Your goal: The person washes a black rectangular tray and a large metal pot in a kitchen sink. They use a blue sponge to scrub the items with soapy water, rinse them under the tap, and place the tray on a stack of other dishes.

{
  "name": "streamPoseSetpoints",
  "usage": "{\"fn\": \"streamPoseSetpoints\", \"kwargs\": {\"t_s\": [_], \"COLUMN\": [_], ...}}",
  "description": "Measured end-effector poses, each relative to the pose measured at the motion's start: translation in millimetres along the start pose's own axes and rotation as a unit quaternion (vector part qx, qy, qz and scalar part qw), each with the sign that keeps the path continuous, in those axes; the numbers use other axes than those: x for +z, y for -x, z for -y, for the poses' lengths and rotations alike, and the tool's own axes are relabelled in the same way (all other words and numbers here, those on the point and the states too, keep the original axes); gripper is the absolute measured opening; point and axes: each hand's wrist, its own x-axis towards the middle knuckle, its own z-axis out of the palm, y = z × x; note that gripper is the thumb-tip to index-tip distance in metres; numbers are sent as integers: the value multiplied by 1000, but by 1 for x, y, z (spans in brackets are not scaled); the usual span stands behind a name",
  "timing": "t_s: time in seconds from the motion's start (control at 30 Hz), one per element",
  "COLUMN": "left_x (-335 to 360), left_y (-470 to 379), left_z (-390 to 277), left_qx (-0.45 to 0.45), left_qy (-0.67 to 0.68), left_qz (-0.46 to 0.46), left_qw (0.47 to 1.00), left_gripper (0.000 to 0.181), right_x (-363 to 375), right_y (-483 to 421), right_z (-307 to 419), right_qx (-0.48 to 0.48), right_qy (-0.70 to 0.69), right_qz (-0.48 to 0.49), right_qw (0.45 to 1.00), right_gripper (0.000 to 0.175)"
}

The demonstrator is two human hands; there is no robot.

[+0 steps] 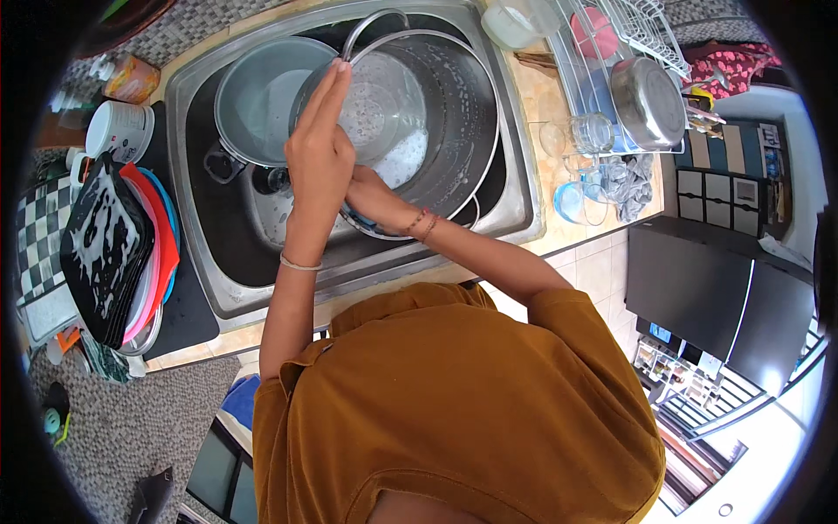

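Observation:
A large metal pot (455, 124) with soapy water and suds (406, 157) stands tilted in the steel double sink (229, 298). Flat against the pot's left side, near its looped handle, lies my left hand (321, 131), its fingers extended together. My right hand (376, 196) is at the pot's near rim, fingers partly hidden behind my left hand; whether it grips something cannot be told. Left of the big pot sits a grey pan (262, 98) with cloudy water and a dark handle. A sink drain (270, 180) shows beneath it.
Soapy black square plates (105, 242) and coloured plates (167, 242) stack on the left counter beside a white tub (121, 131). On the right are drinking glasses (579, 203), a grey cloth (628, 187), and a dish rack (589, 85) with an upturned metal pot (647, 103).

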Motion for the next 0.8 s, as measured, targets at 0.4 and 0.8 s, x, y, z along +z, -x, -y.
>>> {"fn": "streamPoseSetpoints", "kwargs": {"t_s": [0.4, 0.8], "left_x": [-1, -3], "left_y": [-3, 0], "left_z": [-3, -9], "left_qx": [-9, -38], "left_qy": [-1, -8], "left_qz": [23, 50], "left_qw": [1000, 998], "left_gripper": [70, 68], "right_x": [1, 4], "right_y": [1, 40], "right_z": [-1, -4], "right_qx": [-88, -133], "right_qy": [147, 141], "right_qz": [-21, -30], "right_qw": [985, 981], "right_gripper": [45, 38]}}
